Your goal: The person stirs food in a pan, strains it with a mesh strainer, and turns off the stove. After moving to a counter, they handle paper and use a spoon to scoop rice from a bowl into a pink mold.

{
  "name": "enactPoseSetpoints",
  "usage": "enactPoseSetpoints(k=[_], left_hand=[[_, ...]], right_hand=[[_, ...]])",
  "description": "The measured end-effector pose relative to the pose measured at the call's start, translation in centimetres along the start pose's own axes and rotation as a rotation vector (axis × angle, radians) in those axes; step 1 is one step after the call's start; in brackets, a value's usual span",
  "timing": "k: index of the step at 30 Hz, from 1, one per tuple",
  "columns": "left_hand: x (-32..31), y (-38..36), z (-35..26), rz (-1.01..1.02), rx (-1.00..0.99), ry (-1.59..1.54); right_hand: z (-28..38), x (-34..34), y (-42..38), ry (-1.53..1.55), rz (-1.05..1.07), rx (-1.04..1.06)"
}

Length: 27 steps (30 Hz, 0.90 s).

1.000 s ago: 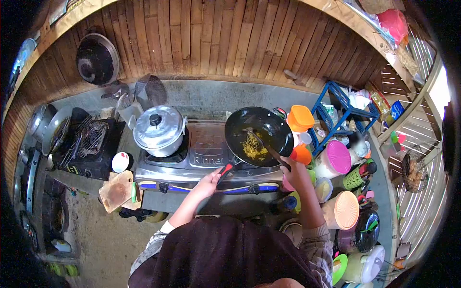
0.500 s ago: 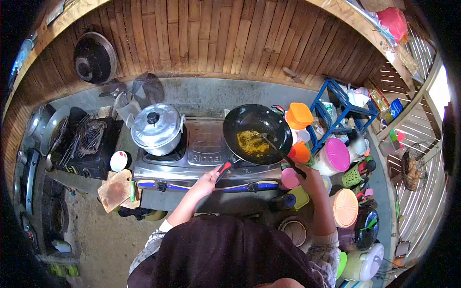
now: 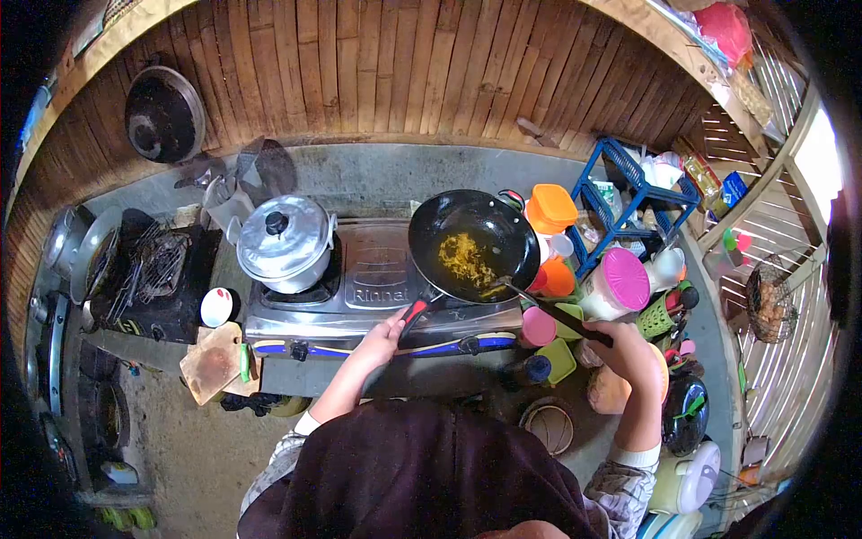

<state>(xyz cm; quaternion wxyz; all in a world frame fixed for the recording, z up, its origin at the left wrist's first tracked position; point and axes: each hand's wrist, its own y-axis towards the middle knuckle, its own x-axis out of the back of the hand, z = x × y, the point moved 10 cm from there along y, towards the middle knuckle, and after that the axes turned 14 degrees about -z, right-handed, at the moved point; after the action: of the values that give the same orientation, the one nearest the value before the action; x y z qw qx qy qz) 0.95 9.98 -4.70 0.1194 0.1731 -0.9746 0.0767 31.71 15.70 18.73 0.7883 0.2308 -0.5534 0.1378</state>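
Observation:
My left hand [image 3: 384, 340] is closed around the red-and-black handle of a black wok [image 3: 437, 218] on the right side of the gas stove [image 3: 381, 305]. Yellow-orange paste or chopped food [image 3: 465, 257] lies in a glossy patch on the wok's bottom. In my right hand [image 3: 631, 356] is a dark-handled spatula [image 3: 571, 321], its tip low inside the wok at the near right edge of the food. The tip's exact shape is hard to make out. A lidded silver pot [image 3: 285, 244] stands on the left burner.
Orange containers [image 3: 551, 208], a pink-lidded tub [image 3: 626, 278] and a blue rack [image 3: 636, 193] crowd the right. At left are a cutting board [image 3: 212, 364], a green-handled knife [image 3: 244, 362] and a blackened grill stove [image 3: 162, 269]. A bamboo wall [image 3: 395, 72] rises behind.
My right hand has moved right and slightly down, drawing the spatula tip toward the wok's near right side. The food has shifted a little. My left hand keeps its hold on the handle.

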Motion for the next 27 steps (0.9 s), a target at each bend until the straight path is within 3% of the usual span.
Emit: enactPoseSetpoints(k=[5, 8, 14, 18, 20, 23, 27], left_hand=[[0.5, 0.2, -0.8, -0.07, -0.197, 0.06], [0.4, -0.1, -0.7, -0.01, -0.038, 0.095], [0.6, -0.8, -2.2, 0.018, 0.046, 0.07], [0.2, 0.0, -0.2, 0.014, -0.015, 0.07], [0.5, 0.6, -0.2, -0.067, -0.234, 0.118], [0.5, 0.6, 0.4, -0.038, -0.095, 0.126], [0.9, -0.1, -1.0, -0.072, -0.083, 0.13]], right_hand=[[0.1, 1.4, -0.9, -0.066, -0.053, -0.034], [0.6, 1.9, -1.3, -0.09, -0.014, -0.115], [0.5, 1.9, -1.8, -0.112, 0.0, -0.15], [-0.1, 1.6, -1.8, -0.063, -0.029, -0.115], [-0.4, 1.4, -1.9, -0.062, -0.036, -0.108], [-0.5, 1.3, -1.9, -0.045, -0.036, -0.112], [0.1, 1.3, -1.7, -0.021, -0.062, -0.038]])
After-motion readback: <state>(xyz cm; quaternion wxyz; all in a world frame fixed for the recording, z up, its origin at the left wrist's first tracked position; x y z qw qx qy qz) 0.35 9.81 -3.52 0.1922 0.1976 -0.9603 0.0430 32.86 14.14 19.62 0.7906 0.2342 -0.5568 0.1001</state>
